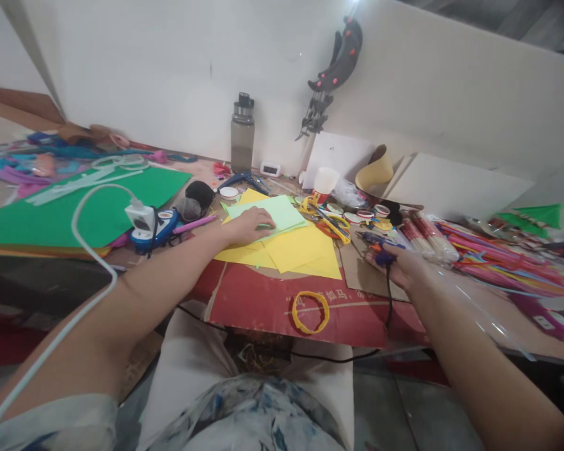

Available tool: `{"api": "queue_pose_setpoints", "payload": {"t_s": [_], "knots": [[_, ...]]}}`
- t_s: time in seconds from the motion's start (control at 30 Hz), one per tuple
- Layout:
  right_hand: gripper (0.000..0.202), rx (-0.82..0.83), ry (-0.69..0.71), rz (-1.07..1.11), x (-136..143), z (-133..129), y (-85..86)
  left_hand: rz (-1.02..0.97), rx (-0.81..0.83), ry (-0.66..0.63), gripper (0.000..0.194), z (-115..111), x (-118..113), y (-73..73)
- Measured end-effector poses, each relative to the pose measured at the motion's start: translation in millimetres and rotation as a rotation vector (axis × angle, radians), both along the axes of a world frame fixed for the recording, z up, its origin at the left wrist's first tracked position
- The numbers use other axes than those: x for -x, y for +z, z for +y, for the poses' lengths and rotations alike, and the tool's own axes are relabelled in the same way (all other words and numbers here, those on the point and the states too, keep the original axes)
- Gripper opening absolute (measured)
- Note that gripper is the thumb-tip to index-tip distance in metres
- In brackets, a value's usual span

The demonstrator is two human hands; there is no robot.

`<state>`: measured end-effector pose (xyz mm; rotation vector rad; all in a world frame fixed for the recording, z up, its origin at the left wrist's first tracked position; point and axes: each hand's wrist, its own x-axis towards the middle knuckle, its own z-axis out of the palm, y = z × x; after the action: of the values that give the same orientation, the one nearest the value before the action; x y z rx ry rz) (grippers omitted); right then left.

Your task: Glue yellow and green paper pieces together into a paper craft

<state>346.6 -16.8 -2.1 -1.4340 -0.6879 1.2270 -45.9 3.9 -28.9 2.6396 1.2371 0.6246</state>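
Observation:
My left hand (250, 226) rests on a stack of light green paper sheets (286, 213), fingers lying loosely over them. Yellow sheets (310, 250) are spread underneath. On the right, my right hand (407, 266) is closed around a dark blue glue gun (383, 253) with a black cord, just above a small piece of cardboard (364, 275). A yellow ring (310, 312), apparently a bent strip, lies on the red printed board (254, 304) in front of me. Yellow-handled scissors (333, 225) sit between my hands, right of the paper.
Green sheets (160, 188) and a blue power socket with a white plug (143, 218) are at left. A water bottle (242, 134) stands by the wall. Behind the scissors is a paper cup (325, 183). Colourful pipe cleaners (493, 254) lie at right. A white cable (82, 244) crosses my left arm.

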Motion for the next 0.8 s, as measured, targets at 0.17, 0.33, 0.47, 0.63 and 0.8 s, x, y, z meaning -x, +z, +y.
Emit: {"api": "queue_pose_setpoints", "payload": {"t_s": [0.17, 0.33, 0.47, 0.63, 0.8], "knots": [[0.018, 0.071, 0.131, -0.218, -14, -8, 19.4, 0.106, 0.076, 0.014, 0.043, -10, -4, 1.4], [0.02, -0.002, 0.299, -1.223, -15, -23, 43.8, 0.212, 0.172, -0.025, 0.049, -17, -10, 7.8], [0.035, -0.55, 0.514, -1.379, 41, -26, 37.6, 0.244, 0.172, -0.049, 0.051, -22, -11, 12.3], [0.059, -0.845, 0.883, -1.399, 130, -14, 3.4, 0.263, 0.194, -0.06, 0.051, -29, -10, 16.0], [0.069, -0.738, 1.102, -1.534, 151, -7, -19.9, 0.23, 0.215, -0.059, 0.054, -32, -12, 20.2]]}}
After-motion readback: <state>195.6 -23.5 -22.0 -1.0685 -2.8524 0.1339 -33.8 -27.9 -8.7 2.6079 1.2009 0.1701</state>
